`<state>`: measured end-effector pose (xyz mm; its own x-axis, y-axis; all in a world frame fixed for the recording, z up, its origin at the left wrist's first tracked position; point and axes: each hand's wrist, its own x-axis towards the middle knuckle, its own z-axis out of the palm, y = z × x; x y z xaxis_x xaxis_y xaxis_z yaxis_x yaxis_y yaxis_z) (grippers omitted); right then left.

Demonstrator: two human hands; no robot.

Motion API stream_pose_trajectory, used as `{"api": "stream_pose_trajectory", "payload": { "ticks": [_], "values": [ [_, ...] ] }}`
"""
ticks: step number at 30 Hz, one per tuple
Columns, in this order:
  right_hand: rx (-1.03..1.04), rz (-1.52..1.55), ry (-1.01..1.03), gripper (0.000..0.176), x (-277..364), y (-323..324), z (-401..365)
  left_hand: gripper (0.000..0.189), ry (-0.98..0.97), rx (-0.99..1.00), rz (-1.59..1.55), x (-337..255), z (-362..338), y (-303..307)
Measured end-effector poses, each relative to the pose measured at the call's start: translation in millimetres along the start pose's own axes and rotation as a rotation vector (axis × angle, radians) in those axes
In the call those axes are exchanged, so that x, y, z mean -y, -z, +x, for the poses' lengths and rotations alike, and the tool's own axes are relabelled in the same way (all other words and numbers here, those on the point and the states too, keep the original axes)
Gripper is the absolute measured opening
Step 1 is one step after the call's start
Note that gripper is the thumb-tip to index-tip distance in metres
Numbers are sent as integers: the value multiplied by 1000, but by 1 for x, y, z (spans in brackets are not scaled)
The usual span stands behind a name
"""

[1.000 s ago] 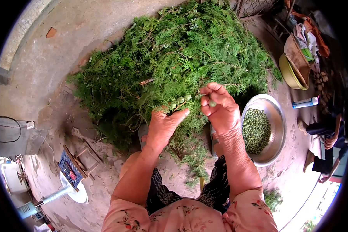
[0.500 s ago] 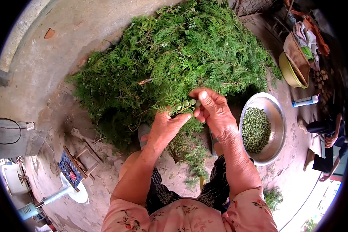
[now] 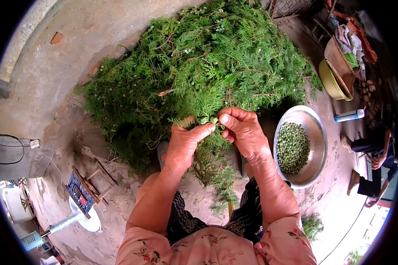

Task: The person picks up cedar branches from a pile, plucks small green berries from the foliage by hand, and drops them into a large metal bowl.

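The left hand (image 3: 185,142) clamps a conifer sprig (image 3: 177,121) between thumb and forefinger. Two green cones (image 3: 208,120) on the sprig sit just above the left thumb tip, between the two hands. The thumb and forefinger of the right hand (image 3: 248,132) are drawn close together at the right-hand cone; whether they are clamped on it cannot be told. The heap of conifer branches (image 3: 208,57) lies directly beyond both hands. A metal basin (image 3: 315,154), part-filled with loose cones (image 3: 292,150), stands right of the right forearm. Printing on the blue-and-white tube (image 3: 349,115) and markings on the stool's red patch (image 3: 82,200) are too small to read.
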<state>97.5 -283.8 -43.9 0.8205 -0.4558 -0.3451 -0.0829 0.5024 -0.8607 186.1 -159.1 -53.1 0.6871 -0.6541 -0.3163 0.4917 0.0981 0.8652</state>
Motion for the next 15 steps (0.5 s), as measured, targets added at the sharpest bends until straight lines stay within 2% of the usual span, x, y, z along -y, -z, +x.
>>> {"api": "stream_pose_trajectory", "payload": {
  "ticks": [2,4,5,8,10,11,13,14,15],
  "values": [
    [13,85,-77,17,0,3,1,17,4,43,-60,-1,-1,-1],
    [47,435,-191,23,0,10,2,17,13,42,-86,-4,-2,0],
    [75,435,-109,25,-1,14,5,18,21,40,-113,-5,-2,1],
    [173,318,2,24,10,12,5,17,-22,28,-62,-2,0,5],
    [-5,400,56,18,23,-3,0,17,-49,20,-21,-6,-1,4],
    [-5,400,55,18,19,-1,0,17,-74,16,19,-6,-2,3],
    [25,133,128,19,8,4,0,17,-89,31,41,-4,-2,3],
    [40,-1,160,24,5,3,-2,17,-105,47,67,-3,-1,4],
    [92,-26,137,26,4,0,-3,17,-105,46,66,-1,-1,4]
  ]
}}
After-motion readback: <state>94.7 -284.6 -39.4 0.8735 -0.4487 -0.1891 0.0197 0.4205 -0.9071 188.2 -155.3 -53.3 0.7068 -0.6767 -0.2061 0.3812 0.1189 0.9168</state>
